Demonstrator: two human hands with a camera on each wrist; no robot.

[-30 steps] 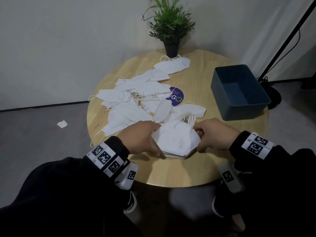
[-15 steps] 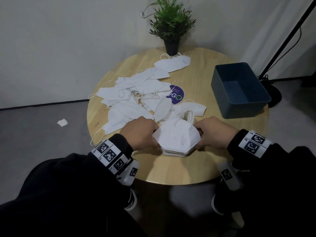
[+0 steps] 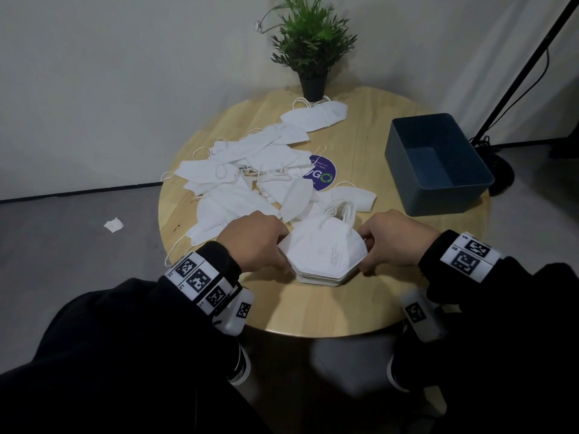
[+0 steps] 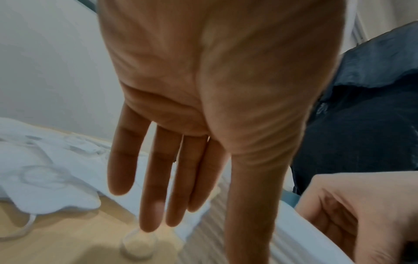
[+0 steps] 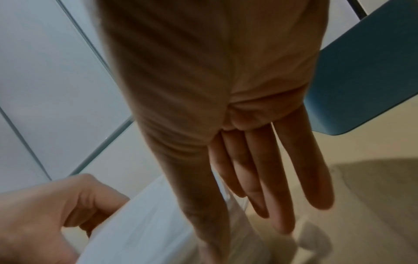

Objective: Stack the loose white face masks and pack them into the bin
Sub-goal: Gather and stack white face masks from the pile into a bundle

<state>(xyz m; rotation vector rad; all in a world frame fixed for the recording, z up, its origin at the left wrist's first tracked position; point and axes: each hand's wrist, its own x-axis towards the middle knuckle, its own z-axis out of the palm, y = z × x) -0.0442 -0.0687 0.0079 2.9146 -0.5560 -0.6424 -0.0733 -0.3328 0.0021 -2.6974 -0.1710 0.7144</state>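
A neat stack of white face masks (image 3: 322, 252) lies on the round wooden table (image 3: 329, 308) near its front edge. My left hand (image 3: 275, 245) presses against the stack's left side and my right hand (image 3: 369, 245) against its right side. The left wrist view shows the left hand's fingers (image 4: 158, 196) straight and pointing down at the table, with the thumb along the stack (image 4: 294, 232). Straight fingers (image 5: 282, 178) also show in the right wrist view, the thumb lying on the stack (image 5: 147, 232). Several loose masks (image 3: 250, 183) lie scattered behind the stack. The dark blue bin (image 3: 445, 198) stands empty at the right.
A potted plant (image 3: 313, 57) stands at the table's far edge by the wall. A purple round sticker (image 3: 324, 173) shows between the masks. A black stand's pole and base (image 3: 501, 173) rise behind the bin. A paper scrap (image 3: 113, 224) lies on the floor at left.
Both hands have stayed at the stack's sides. They drew slightly closer together and squared the masks into a tighter pile.
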